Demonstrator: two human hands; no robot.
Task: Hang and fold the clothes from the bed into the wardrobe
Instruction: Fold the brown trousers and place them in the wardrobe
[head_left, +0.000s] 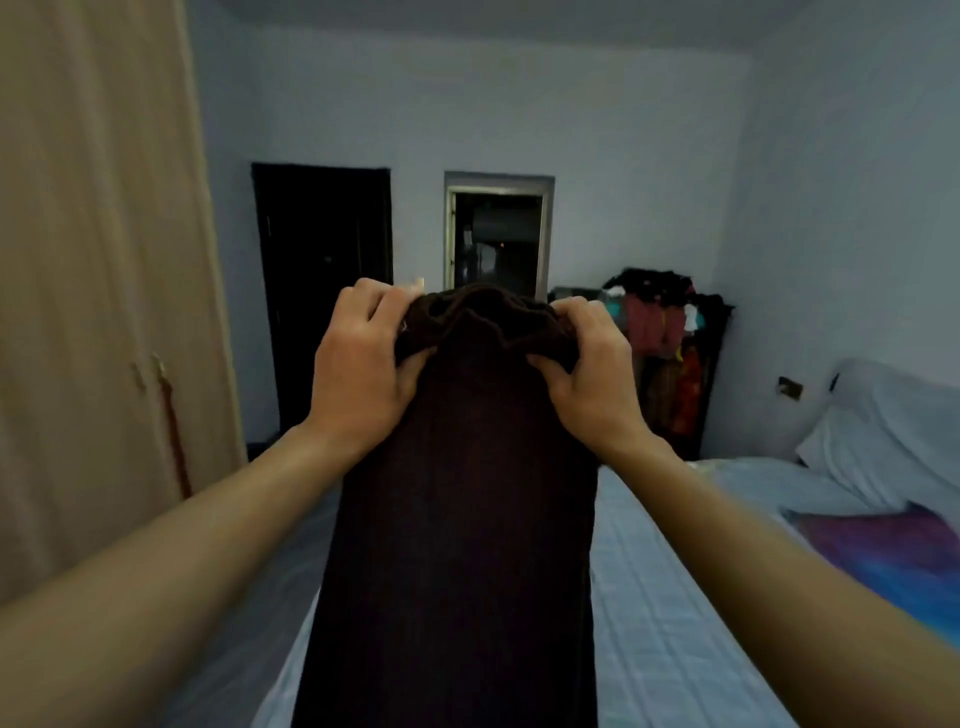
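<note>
- Head view: bed (675, 597) with pale blue quilted cover is seen below; white pillows (883, 447) at far right, purple-pink cloth (893, 551) beside them.
- Pale walls, dark door (322, 291), open doorway (498, 239) and loaded clothes rack (670, 338) at back; beige wardrobe door (93, 260) at left.
- Dark brown ribbed garment (457, 519) is held up over the bed, hanging straight down, top edge bunched.
- Left hand (358, 374) and right hand (592, 374) are each curled round that bunched edge.
</note>
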